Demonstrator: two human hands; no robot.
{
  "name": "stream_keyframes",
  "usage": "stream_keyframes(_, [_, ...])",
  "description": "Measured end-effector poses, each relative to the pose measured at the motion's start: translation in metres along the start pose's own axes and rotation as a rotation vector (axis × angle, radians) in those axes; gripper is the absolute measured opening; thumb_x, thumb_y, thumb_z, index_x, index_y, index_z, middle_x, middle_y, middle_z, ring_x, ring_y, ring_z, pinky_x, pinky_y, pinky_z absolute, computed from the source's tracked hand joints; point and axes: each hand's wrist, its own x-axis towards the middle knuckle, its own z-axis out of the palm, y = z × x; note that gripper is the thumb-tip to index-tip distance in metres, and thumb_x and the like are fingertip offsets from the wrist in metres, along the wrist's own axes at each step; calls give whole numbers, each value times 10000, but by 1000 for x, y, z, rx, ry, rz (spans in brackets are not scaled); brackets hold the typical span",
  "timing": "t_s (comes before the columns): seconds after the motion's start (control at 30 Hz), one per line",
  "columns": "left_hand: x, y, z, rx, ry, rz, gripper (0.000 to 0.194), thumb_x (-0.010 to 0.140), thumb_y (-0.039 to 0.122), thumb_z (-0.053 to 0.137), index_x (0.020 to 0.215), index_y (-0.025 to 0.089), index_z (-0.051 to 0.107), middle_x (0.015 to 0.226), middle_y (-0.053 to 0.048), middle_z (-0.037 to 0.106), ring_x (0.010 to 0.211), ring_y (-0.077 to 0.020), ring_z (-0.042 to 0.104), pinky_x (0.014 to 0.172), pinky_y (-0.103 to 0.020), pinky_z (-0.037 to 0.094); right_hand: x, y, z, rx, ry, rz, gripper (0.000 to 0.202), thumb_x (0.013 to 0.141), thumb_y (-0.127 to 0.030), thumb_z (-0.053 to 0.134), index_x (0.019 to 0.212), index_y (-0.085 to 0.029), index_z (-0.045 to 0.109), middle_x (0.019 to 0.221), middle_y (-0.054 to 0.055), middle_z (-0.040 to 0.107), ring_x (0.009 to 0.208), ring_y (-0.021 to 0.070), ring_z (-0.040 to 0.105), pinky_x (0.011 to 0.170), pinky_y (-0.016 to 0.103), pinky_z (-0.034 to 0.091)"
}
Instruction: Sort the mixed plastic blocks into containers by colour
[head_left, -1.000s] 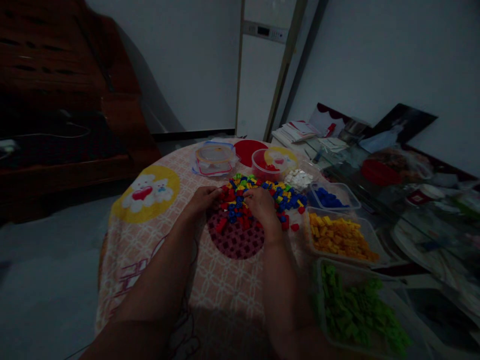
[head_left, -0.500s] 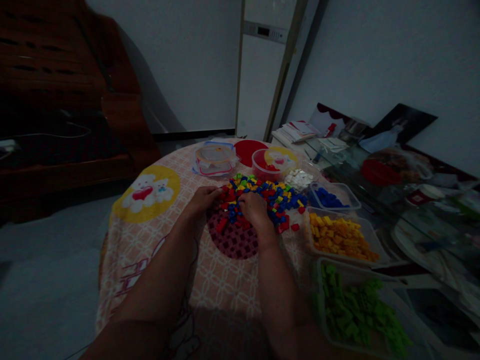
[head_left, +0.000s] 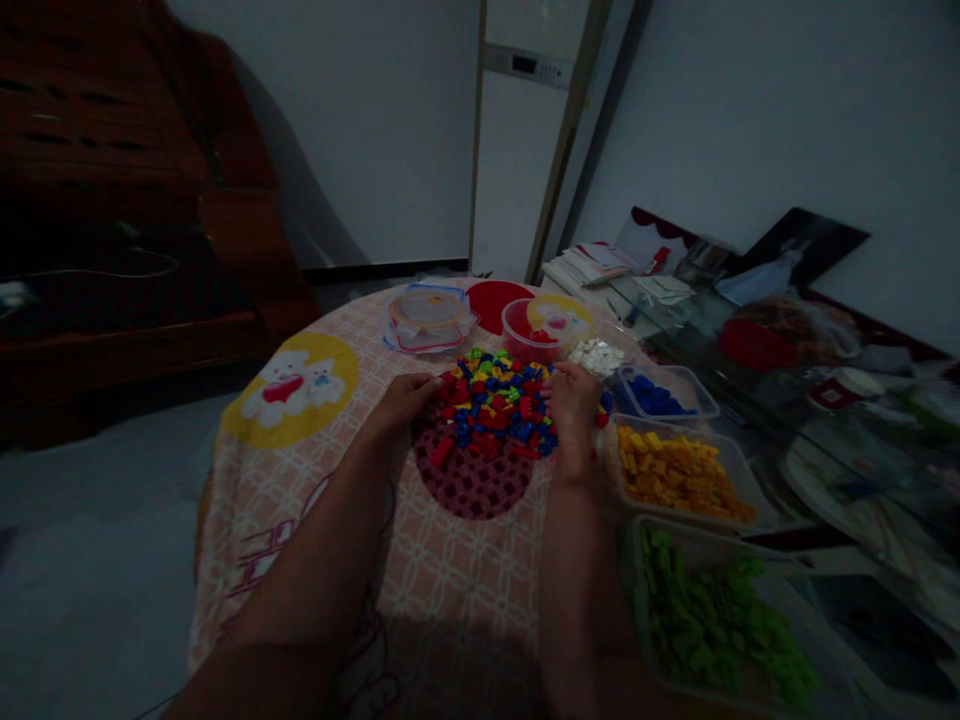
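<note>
A heap of small red, blue, yellow and green toy building bricks (head_left: 491,405) lies on the round table. At its left edge is my left hand (head_left: 405,400), fingers bent together against the red bricks; whatever they hold is hidden. My right hand (head_left: 574,400) is over the right side of the heap, its fingers curled inward and closed. Dim light hides what is in them. To the right of this hand stand a clear tub of blue bricks (head_left: 654,396) and a tub of yellow bricks (head_left: 675,475).
Nearer me at the right is a tub of green bricks (head_left: 720,620). Behind the heap are a round bowl with red bricks (head_left: 534,335), white bricks (head_left: 596,355) and stacked clear lids (head_left: 427,315). A cluttered glass-topped table (head_left: 750,400) adjoins at the right.
My right hand has moved from the middle of the heap to its right side, uncovering bricks in the centre. My left hand has stayed at the left edge.
</note>
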Motion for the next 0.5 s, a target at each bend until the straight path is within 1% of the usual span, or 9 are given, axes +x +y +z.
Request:
stream_keyframes(0.07, [0,0,0,-2,-1,1,338,739,489,730,786,158,679,554,-14,662,470,-148,599,445,-225,471,6,9,-19,14,207,24,406,849,-260,439,1108,-112,714,810,86,750,681,201,707,680,302,565])
stream_keyframes(0.13, [0,0,0,-6,3,-7,319,751,469,722,795,156,683,559,-14,663,470,-147,601,457,-230,480,9,13,-38,-27,415,47,455,841,-236,423,1180,-96,691,891,123,759,786,226,726,743,327,571])
stream_keyframes(0.2, [0,1,0,-5,6,-20,300,758,449,718,802,154,684,561,-14,661,474,-149,605,472,-238,492,9,13,-53,-63,557,70,519,829,-204,426,1282,-67,640,1011,168,755,886,243,729,803,343,565])
stream_keyframes(0.23, [0,1,0,-3,6,-23,292,762,441,715,806,154,685,559,-12,658,479,-150,608,480,-241,496,8,11,-58,-79,591,79,548,818,-184,431,1317,-55,618,1066,187,746,926,246,726,828,345,561])
stream_keyframes(0.27, [0,1,0,0,3,-25,284,767,434,711,810,154,684,554,-10,653,482,-151,610,485,-241,499,8,9,-62,-92,605,88,564,809,-169,436,1333,-47,607,1105,199,738,957,249,722,848,345,556])
stream_keyframes(0.33, [0,1,0,1,-1,-24,272,777,424,700,812,154,679,543,0,642,483,-148,608,486,-236,494,6,5,-64,-114,583,96,555,800,-157,450,1315,-45,625,1130,207,732,993,253,716,878,344,547])
stream_keyframes(0.5, [-3,3,0,-5,4,-26,269,770,427,704,790,162,663,553,7,643,474,-136,592,472,-223,475,7,4,-53,-135,407,56,422,806,-215,487,1116,-80,739,1042,178,760,967,260,719,915,364,540])
